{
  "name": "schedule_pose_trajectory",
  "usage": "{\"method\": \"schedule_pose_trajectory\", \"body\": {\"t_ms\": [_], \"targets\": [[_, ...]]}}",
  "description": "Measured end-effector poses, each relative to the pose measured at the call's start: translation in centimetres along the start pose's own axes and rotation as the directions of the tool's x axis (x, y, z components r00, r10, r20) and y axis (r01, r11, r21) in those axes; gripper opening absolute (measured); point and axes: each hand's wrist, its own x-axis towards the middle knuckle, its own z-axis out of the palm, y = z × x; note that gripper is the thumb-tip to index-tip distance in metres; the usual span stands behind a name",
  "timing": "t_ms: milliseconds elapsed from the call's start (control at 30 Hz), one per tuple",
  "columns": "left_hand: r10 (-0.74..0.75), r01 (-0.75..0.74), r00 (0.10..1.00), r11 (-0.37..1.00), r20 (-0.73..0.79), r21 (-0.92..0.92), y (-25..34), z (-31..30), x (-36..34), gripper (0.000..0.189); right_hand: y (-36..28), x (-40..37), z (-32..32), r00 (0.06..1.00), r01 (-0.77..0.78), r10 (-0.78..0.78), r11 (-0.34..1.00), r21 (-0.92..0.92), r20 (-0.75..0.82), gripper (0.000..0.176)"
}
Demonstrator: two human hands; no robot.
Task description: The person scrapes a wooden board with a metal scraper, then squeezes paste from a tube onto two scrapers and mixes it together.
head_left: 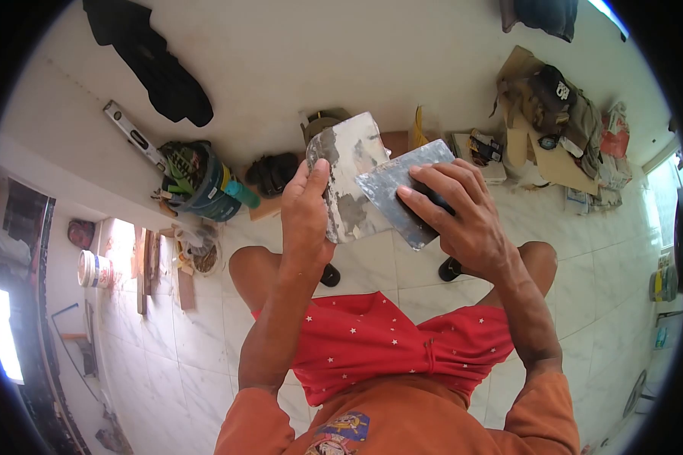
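My left hand (308, 205) grips the left edge of a flat board (360, 163), whitish with grey smears of paste, its thumb on the upper face. In my right hand (459, 205) is a grey metal trowel (402, 178), a rectangular blade smudged with paste; my fingers lie over its dark handle. The trowel's left corner meets or overlaps the right part of the board. Both are held up in front of me, over the floor between my knees.
A dark bucket of tools (209, 186) with a spirit level (135, 136) stands at the left wall. Dark shoes (273, 174) are beside it. A backpack (535, 106) and cardboard (573, 171) lie at the right. A white pail (95, 269) is far left.
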Motion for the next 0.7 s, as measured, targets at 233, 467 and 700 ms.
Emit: {"method": "schedule_pose_trajectory", "body": {"t_ms": [233,467,700], "targets": [[-0.048,0.049,0.999,0.996,0.018,-0.070,-0.3,-0.7,0.3,0.034,1.4,-2.3,0.5,0.998,-0.027,0.029,0.999,0.038,-0.050,0.067],[-0.092,0.092,0.995,0.996,0.028,0.011,2.3,0.5,0.2,0.035,0.2,-4.0,2.2,0.530,-0.657,0.756,0.081,0.749,0.384,0.023],[-0.187,0.176,0.975,0.980,0.122,0.095,0.9,-0.4,0.5,0.039,-2.7,-0.7,4.7,0.526,-0.094,0.667,-0.570,0.816,0.527,0.034]]}}
